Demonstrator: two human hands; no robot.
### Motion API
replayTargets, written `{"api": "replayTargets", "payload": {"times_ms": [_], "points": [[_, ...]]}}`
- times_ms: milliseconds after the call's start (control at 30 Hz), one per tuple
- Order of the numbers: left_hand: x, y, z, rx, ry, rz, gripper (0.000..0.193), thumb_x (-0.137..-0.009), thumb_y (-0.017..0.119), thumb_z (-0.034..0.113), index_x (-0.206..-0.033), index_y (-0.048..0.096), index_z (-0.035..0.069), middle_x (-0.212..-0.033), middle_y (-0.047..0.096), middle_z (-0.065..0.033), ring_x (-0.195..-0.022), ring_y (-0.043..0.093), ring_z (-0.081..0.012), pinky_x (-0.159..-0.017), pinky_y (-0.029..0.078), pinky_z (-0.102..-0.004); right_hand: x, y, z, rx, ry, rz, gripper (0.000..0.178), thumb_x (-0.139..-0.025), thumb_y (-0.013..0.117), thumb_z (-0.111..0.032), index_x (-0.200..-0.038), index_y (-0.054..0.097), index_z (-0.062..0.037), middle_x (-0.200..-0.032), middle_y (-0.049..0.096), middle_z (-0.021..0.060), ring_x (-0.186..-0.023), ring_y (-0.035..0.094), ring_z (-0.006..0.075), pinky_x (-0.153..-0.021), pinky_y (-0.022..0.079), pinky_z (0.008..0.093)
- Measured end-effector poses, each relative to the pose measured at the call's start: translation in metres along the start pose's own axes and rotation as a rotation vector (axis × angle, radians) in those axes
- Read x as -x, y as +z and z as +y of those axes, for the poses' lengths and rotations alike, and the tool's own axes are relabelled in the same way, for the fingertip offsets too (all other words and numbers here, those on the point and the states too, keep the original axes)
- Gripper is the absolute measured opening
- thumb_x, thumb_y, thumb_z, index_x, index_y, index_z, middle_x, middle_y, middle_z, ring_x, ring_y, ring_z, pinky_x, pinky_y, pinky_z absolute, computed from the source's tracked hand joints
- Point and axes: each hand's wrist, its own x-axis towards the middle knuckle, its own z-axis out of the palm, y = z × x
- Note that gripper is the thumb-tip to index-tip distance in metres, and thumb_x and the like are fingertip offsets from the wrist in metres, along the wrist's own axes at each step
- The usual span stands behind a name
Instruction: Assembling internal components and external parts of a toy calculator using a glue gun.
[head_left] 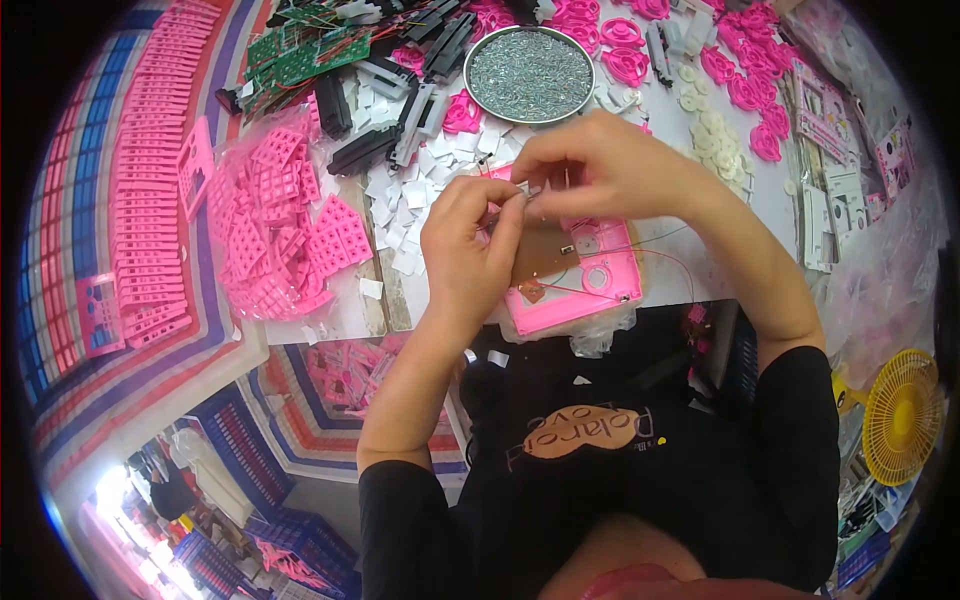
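A pink plastic housing (545, 318) lies at the table's near edge. Inside it are a brown board (538, 262), thin red and green wires and a round opening. Over the housing's far part, both hands meet fingertip to fingertip. My left hand (468, 245) pinches with thumb and index finger at a small greyish piece (530, 190), too small to name. My right hand (615, 168) comes in from the right, its thumb and fingers closed at the same spot. The fingers hide most of the piece and the housing's far edge.
A round tray of small metal screws (530, 75) stands beyond the hands. White paper squares (400, 205), green circuit boards (305, 58) and a bag of pink keypads (270, 215) lie left. Pink rings (745, 92) and whitish discs (715, 140) lie right. A yellow fan (903, 417) stands lower right.
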Motion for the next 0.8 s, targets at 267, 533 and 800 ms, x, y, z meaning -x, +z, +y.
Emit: {"api": "replayTargets", "payload": {"times_ms": [267, 533, 800], "points": [[-0.038, -0.022, -0.031, -0.187, -0.147, 0.009, 0.016, -0.086, 0.073, 0.018, -0.097, 0.073, 0.006, -0.089, 0.069, -0.0074, -0.079, 0.062, -0.0208, -0.072, 0.048, -0.0364, 0.005, 0.013, 0.013, 0.309, -0.179, 0.336, 0.010, -0.083, 0.067, -0.009, -0.092, 0.066, -0.0037, -0.078, 0.065, 0.0102, -0.073, 0.066, 0.0272, -0.065, 0.052, 0.0377], [-0.032, -0.012, -0.032, -0.501, 0.377, 0.082, 0.013, -0.081, 0.078, 0.017, -0.093, 0.072, 0.013, -0.092, 0.070, -0.0017, -0.088, 0.064, -0.0194, -0.085, 0.038, -0.0366, 0.011, 0.018, 0.021, 0.527, -0.250, 0.400, 0.008, -0.079, 0.070, -0.014, -0.083, 0.066, -0.0077, -0.086, 0.061, 0.0059, -0.088, 0.063, 0.0281, -0.071, 0.054, 0.0414], [-0.035, -0.013, -0.036, -0.519, 0.342, -0.076, 0.013, -0.081, 0.078, 0.018, -0.089, 0.070, 0.014, -0.077, 0.066, 0.0033, -0.071, 0.061, -0.0144, -0.082, 0.034, -0.0372, 0.011, 0.019, 0.025, 0.615, -0.227, 0.381, 0.008, -0.079, 0.070, -0.014, -0.079, 0.065, -0.0079, -0.084, 0.061, 0.0053, -0.088, 0.063, 0.0272, -0.072, 0.055, 0.0410]]}}
